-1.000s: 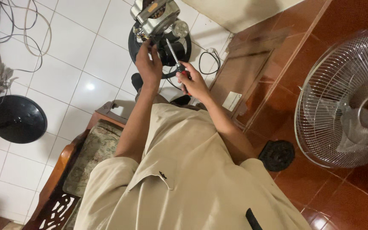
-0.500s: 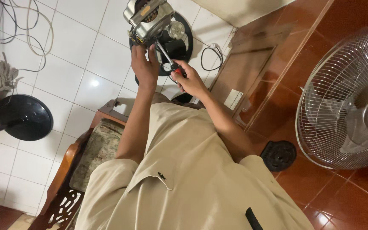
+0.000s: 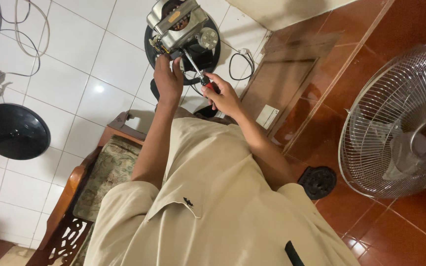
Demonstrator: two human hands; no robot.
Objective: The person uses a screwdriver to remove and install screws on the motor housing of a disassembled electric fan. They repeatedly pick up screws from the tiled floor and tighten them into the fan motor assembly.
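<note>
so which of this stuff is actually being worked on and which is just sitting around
In use:
- fan motor, steadied by the left hand
- screwdriver, red grip in the right hand, tip at the motor
- round black base under the motor

Lying about:
- wire fan guard on the red tiles
- black disc
- small black cap
- cable
- wooden chair

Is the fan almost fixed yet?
Not yet. The wire fan guard is already off, lying on the red floor. The left hand steadies the bare metal motor while the right hand works a screwdriver into it. Motor and guard are still apart.
</note>
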